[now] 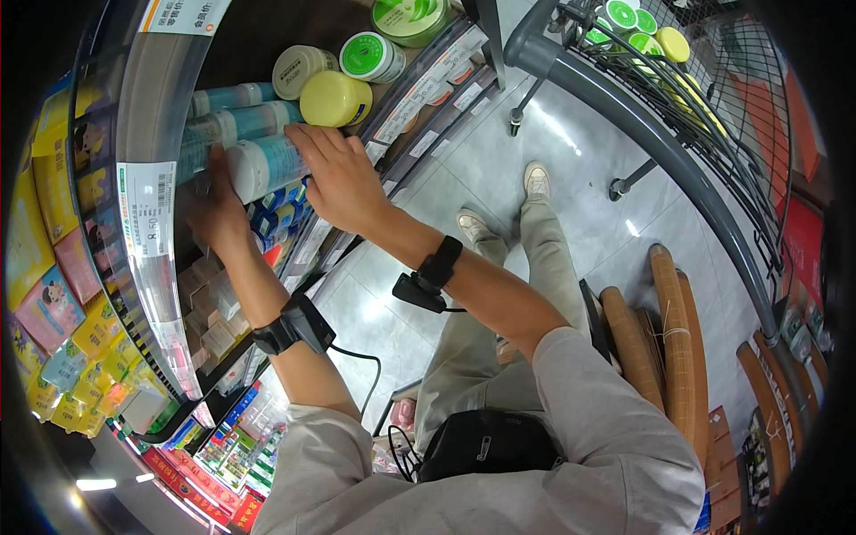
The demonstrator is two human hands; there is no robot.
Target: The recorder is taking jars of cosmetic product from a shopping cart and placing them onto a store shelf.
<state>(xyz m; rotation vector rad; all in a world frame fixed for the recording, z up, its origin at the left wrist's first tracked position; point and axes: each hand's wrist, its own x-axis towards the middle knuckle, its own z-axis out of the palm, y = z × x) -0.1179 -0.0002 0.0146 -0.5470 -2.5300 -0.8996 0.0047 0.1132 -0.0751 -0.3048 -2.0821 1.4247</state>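
Note:
On the shelf, my right hand (337,183) has its fingers bent over a light blue bottle with a white cap (257,169), lying on its side. My left hand (218,209) is beside the bottle's capped end, its fingers partly hidden and dim among the stock. More blue bottles (254,123) lie behind them. A yellow jar (335,96), a cream jar (303,69) and a green-lidded jar (370,55) stand at the back. Small blue packs (276,214) sit below my hands.
Shelf rails with price labels (419,89) edge the stock. Colourful packs (67,294) fill the left shelves. A dark metal rail (646,134) and wire basket (722,53) with tubs are on the right, above rolled mats (669,339). My feet (535,183) stand on grey tiles (571,232).

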